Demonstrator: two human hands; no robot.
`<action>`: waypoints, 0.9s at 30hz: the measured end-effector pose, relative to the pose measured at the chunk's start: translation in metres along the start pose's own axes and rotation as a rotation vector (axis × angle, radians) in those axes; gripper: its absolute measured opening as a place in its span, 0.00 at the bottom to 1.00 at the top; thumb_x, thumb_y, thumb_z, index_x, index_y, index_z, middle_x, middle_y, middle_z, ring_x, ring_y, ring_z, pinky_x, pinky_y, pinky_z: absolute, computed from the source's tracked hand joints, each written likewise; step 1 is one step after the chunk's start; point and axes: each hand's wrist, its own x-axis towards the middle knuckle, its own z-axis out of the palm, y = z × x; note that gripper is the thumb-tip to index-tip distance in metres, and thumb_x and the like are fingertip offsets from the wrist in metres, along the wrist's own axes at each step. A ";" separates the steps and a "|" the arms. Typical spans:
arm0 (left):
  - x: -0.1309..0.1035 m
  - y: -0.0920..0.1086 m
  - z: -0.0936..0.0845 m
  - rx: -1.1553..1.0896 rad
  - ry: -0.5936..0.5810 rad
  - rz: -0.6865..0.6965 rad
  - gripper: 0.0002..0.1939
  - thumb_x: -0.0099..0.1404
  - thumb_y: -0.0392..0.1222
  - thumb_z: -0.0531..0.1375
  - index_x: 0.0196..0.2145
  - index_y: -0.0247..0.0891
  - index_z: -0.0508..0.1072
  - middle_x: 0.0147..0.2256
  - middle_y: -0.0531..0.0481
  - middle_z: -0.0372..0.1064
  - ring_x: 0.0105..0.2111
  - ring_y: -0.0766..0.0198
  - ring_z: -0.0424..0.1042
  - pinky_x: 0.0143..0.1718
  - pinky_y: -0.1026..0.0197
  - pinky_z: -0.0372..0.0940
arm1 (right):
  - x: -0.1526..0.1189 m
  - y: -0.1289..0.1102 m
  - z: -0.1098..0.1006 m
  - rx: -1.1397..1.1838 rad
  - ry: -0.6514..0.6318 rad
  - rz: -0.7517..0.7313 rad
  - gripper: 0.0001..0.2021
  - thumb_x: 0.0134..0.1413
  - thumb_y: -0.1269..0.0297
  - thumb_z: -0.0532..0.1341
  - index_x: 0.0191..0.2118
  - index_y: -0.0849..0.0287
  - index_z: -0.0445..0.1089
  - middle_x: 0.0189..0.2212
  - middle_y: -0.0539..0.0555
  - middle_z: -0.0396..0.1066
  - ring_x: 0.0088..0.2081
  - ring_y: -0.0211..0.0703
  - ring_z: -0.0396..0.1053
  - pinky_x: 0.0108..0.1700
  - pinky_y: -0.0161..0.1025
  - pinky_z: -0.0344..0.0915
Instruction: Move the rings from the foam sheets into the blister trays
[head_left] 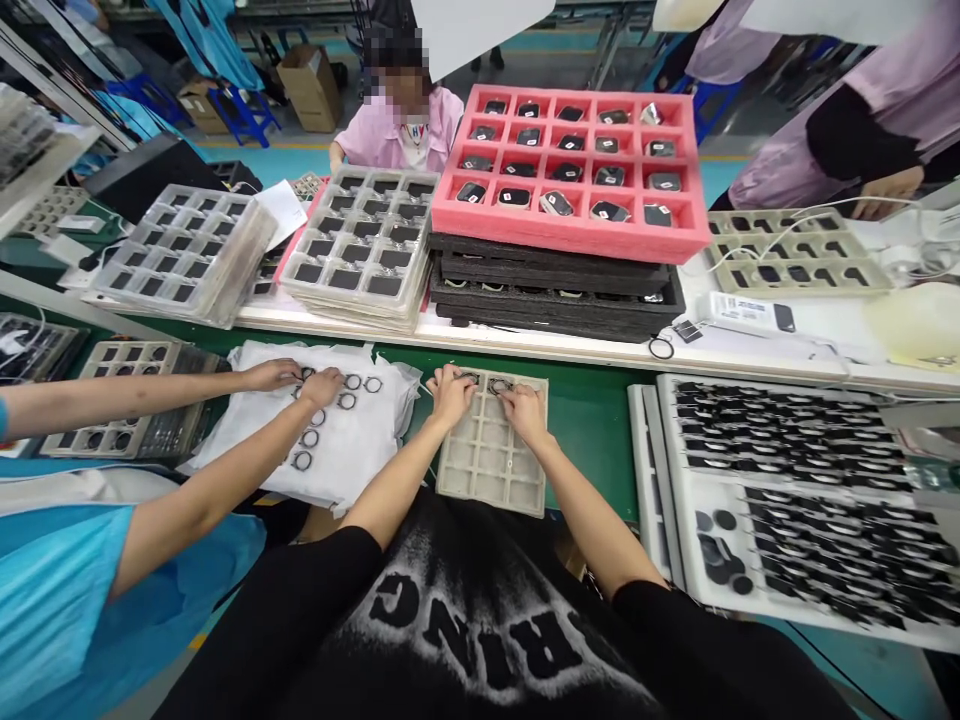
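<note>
A beige compartment tray [492,458] lies before me on the green bench top. My left hand [451,396] is at its top left compartment, fingers closed on a dark ring-shaped part [468,378]. At the top right compartment, my right hand [523,410] pinches another dark ring-shaped part [498,385]. The lower compartments hold no ring parts, though a small pale speck shows in one on the right. White wrapping sheets [352,440] to the left carry several similar dark rings.
A co-worker's two hands reach over the white sheets at left. Pink foam trays [570,235] and clear trays [352,290] stand on the shelf ahead. A white tray [712,490] of black strips lies right. Another person sits opposite.
</note>
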 end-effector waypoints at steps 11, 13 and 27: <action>-0.028 -0.008 -0.012 0.038 0.020 0.078 0.14 0.75 0.51 0.57 0.42 0.46 0.83 0.55 0.44 0.63 0.55 0.50 0.54 0.52 0.49 0.48 | -0.051 -0.009 0.010 -0.123 -0.035 -0.096 0.16 0.71 0.66 0.54 0.50 0.52 0.81 0.36 0.57 0.72 0.43 0.49 0.65 0.45 0.44 0.49; -0.043 -0.011 -0.013 0.087 -0.021 0.126 0.15 0.75 0.51 0.56 0.42 0.46 0.82 0.55 0.45 0.63 0.55 0.49 0.54 0.53 0.49 0.48 | -0.051 -0.012 0.011 -0.154 -0.045 -0.102 0.17 0.71 0.65 0.54 0.54 0.52 0.78 0.38 0.58 0.72 0.45 0.50 0.64 0.46 0.44 0.49; -0.104 -0.051 -0.020 0.097 0.088 0.082 0.22 0.76 0.51 0.54 0.63 0.49 0.72 0.60 0.39 0.61 0.55 0.47 0.61 0.53 0.47 0.55 | -0.051 -0.055 0.015 -0.120 0.092 -0.252 0.20 0.70 0.64 0.51 0.59 0.58 0.74 0.38 0.59 0.68 0.44 0.52 0.61 0.47 0.46 0.51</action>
